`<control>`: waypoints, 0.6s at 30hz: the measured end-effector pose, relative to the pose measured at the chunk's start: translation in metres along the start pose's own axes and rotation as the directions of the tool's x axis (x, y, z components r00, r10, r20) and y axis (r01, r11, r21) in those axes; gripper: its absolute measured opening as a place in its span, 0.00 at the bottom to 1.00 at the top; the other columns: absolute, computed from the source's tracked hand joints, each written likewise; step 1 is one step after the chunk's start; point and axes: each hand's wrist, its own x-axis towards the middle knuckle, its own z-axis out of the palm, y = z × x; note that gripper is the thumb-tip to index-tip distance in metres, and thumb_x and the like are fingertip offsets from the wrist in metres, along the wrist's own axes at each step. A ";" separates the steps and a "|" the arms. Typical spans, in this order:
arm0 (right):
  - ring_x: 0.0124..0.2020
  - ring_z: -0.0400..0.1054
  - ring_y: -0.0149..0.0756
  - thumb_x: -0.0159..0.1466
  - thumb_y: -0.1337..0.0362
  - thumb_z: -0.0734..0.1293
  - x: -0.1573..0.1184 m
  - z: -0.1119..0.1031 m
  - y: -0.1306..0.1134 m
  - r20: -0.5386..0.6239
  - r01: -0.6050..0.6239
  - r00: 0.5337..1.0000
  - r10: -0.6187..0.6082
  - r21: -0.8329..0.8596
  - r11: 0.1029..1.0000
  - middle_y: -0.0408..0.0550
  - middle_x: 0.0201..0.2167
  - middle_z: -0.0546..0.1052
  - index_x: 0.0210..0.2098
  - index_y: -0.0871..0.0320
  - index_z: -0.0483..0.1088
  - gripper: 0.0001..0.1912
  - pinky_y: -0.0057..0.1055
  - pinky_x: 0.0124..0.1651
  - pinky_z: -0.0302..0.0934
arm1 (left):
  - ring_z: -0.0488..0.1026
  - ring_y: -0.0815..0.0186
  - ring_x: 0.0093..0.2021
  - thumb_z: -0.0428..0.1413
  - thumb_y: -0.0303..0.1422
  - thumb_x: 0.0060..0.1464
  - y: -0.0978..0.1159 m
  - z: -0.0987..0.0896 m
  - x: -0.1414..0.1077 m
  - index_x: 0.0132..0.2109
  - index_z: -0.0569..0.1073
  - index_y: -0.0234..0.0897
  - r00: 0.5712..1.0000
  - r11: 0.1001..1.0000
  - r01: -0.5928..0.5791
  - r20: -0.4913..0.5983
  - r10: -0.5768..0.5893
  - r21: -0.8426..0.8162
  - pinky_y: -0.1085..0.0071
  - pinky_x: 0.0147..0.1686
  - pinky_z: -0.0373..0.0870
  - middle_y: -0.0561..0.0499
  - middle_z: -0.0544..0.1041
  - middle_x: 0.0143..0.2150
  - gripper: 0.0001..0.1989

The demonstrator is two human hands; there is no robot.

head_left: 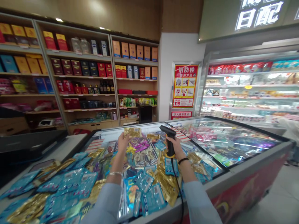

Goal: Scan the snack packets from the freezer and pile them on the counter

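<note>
The right hand [174, 145] has a full, closed grip around the handle of a black-and-yellow barcode scanner [169, 138]. The scanner stands nearly upright, its long axis rising from the fist, with its head tipped left and forward over the packets. Its black cord [178, 186] drops from the base past the freezer's edge. The left hand [123, 143] holds a gold foil packet [132, 132] up in a narrow grip, near the scanner head but not touching it. Below both hands, blue and gold foil packets [153, 199] lie heaped on the glass lid of a chest freezer [245, 169] and spread onto the bench [70, 144] at left. Wooden shelves [77, 55] of boxed goods stand beyond.
</note>
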 end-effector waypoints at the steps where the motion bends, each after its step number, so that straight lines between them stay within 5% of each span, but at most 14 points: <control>1: 0.12 0.63 0.29 0.50 0.57 0.72 0.002 0.014 -0.001 0.043 0.015 0.999 -0.014 -0.024 1.000 0.44 0.17 0.73 0.25 0.60 0.70 0.12 0.25 0.14 0.55 | 0.76 0.65 0.29 0.65 0.41 0.38 0.000 -0.002 0.003 0.38 0.71 0.34 0.999 0.998 -0.044 -0.030 0.042 -0.042 0.62 0.35 0.79 0.52 0.76 0.31 0.21; 7: 0.12 0.62 0.29 0.52 0.58 0.71 0.014 0.070 0.026 0.218 -0.010 0.976 0.000 0.043 0.999 0.42 0.18 0.73 0.29 0.60 0.72 0.11 0.25 0.15 0.55 | 0.77 0.63 0.34 0.65 0.44 0.38 0.001 -0.016 0.010 0.42 0.73 0.33 0.987 0.987 -0.155 -0.059 0.153 -0.043 0.63 0.34 0.79 0.49 0.78 0.35 0.25; 12: 0.12 0.61 0.29 0.52 0.59 0.70 0.012 0.071 0.058 0.247 -0.090 0.966 0.073 0.059 0.994 0.42 0.15 0.71 0.23 0.58 0.70 0.09 0.26 0.15 0.54 | 0.77 0.62 0.34 0.66 0.44 0.35 0.005 -0.023 0.013 0.42 0.73 0.32 0.992 0.992 -0.114 -0.057 0.111 -0.053 0.62 0.36 0.79 0.48 0.78 0.35 0.28; 18: 0.11 0.61 0.29 0.52 0.59 0.70 0.006 0.068 0.056 0.279 -0.108 0.956 0.095 0.030 0.994 0.43 0.14 0.70 0.21 0.58 0.69 0.10 0.25 0.14 0.54 | 0.76 0.64 0.32 0.68 0.44 0.31 0.001 -0.027 0.017 0.40 0.72 0.32 0.993 0.994 -0.074 -0.103 0.065 -0.084 0.61 0.37 0.79 0.50 0.77 0.33 0.28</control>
